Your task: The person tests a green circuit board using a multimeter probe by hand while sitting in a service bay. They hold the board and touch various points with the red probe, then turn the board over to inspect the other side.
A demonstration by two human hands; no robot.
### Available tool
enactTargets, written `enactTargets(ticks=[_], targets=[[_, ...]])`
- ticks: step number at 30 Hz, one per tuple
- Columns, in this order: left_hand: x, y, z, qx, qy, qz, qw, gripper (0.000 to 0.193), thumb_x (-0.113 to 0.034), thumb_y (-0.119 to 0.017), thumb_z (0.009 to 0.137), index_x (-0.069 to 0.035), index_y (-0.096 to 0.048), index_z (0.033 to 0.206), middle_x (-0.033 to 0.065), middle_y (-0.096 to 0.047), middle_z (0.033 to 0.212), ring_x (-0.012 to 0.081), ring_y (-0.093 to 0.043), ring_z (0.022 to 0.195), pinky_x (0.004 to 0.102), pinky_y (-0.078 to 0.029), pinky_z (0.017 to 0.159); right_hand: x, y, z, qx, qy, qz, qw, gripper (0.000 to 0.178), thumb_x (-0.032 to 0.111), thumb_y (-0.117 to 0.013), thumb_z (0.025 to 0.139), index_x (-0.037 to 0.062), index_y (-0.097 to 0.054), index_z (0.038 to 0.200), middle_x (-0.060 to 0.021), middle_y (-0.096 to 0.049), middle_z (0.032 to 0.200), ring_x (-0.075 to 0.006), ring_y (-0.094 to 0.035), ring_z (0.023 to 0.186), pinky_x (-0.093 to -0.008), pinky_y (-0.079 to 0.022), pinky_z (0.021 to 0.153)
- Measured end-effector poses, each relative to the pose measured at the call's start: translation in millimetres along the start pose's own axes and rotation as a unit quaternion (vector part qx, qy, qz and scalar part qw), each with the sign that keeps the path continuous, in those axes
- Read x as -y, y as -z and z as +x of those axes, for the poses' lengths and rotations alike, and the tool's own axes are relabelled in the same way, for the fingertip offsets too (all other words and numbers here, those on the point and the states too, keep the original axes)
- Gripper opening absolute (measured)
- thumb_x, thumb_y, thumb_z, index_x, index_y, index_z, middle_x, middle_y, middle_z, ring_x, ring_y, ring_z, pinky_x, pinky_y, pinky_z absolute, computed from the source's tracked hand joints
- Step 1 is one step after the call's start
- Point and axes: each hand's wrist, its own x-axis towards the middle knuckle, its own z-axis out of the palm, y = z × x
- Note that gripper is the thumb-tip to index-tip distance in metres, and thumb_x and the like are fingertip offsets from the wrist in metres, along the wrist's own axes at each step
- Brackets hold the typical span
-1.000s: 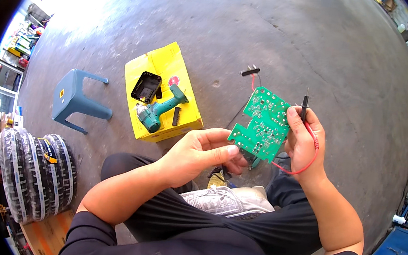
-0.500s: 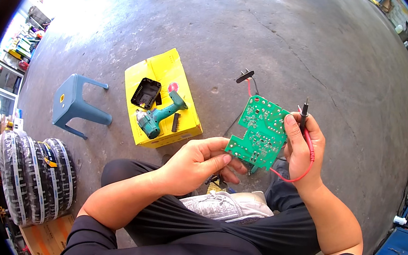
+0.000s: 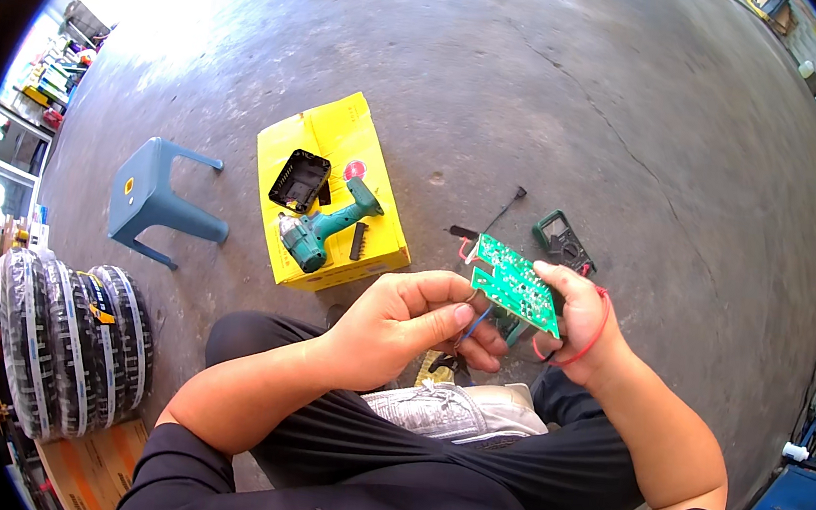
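A green circuit board (image 3: 519, 293) is tilted in front of me, its soldered side up. My right hand (image 3: 583, 327) grips its right end, thumb on the upper edge. A red test lead (image 3: 599, 342) loops over that hand; its probe is hidden. At the board's left edge my left hand (image 3: 406, 320) is closed, thumb and fingers pinching thin wires, among them a blue wire (image 3: 475, 323) running from the board. A small black connector (image 3: 463, 232) on a red wire sticks out past the board's far left corner.
A multimeter (image 3: 565, 241) lies on the floor beyond the board, near a black plug (image 3: 520, 194) on a cord. On the yellow box (image 3: 383, 252) are a teal power tool (image 3: 307, 243) and a black casing (image 3: 300, 182). Left are a blue stool (image 3: 158, 196) and wrapped tyres (image 3: 65, 347).
My right hand has tipped the board flatter and turned it, uncovering the multimeter. The probe that stood up from that hand has dropped out of sight. My left fingers now pinch wires.
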Motion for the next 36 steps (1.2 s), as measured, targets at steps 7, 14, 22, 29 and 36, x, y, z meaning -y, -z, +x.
enactTargets(ticks=[7,14,22,29,36], targets=[[6.1,4.1,-0.7,0.002,-0.027,-0.040,0.999,0.032,-0.016,-0.049,0.106,0.005,-0.054,0.129,0.0210,-0.070,0.110,0.0296,-0.072,0.098,0.0396,-0.056,0.090,-13.2,-4.7,2.8,0.020,-0.061,0.031,0.997,0.024,0.032,-0.057,0.093,0.0119,-0.061,0.080,0.0019,-0.053,0.062,-0.0070,-0.035,0.042,-0.0249,-0.027,0.040],[6.2,11.2,2.1,-0.006,-0.016,-0.102,0.995,0.030,-0.015,-0.052,0.104,0.003,-0.055,0.128,0.0212,-0.070,0.109,0.0286,-0.072,0.095,0.0385,-0.056,0.088,-16.3,-3.7,8.0,0.012,-0.077,0.045,0.996,0.027,0.032,-0.055,0.093,0.0082,-0.061,0.082,-0.0037,-0.059,0.069,-0.0065,-0.036,0.042,-0.0234,-0.029,0.038],[5.8,13.2,2.1,-0.004,-0.018,-0.110,0.994,0.029,-0.015,-0.053,0.104,0.002,-0.055,0.127,0.0196,-0.070,0.107,0.0261,-0.071,0.091,0.0377,-0.056,0.085,-13.1,-2.9,5.2,0.004,-0.062,0.048,0.997,0.025,0.030,-0.057,0.093,0.0075,-0.062,0.085,-0.0047,-0.060,0.072,-0.0064,-0.036,0.044,-0.0235,-0.029,0.039],[4.8,12.8,1.7,0.004,-0.014,-0.122,0.992,0.027,-0.013,-0.053,0.104,0.001,-0.057,0.126,0.0164,-0.070,0.099,0.0217,-0.068,0.079,0.0349,-0.056,0.077,-11.3,-2.6,2.1,0.009,-0.052,0.049,0.997,0.025,0.030,-0.057,0.093,0.0081,-0.062,0.083,-0.0033,-0.060,0.071,-0.0059,-0.035,0.044,-0.0228,-0.028,0.039],[0.0,11.6,1.8,-0.002,0.009,-0.109,0.994,0.025,-0.014,-0.055,0.103,0.000,-0.060,0.123,0.0107,-0.069,0.089,0.0152,-0.061,0.067,0.0291,-0.052,0.066,-8.7,-5.6,0.2,0.009,-0.041,0.041,0.998,0.025,0.030,-0.057,0.094,0.0090,-0.062,0.081,-0.0006,-0.057,0.065,-0.0055,-0.035,0.043,-0.0226,-0.027,0.039]])
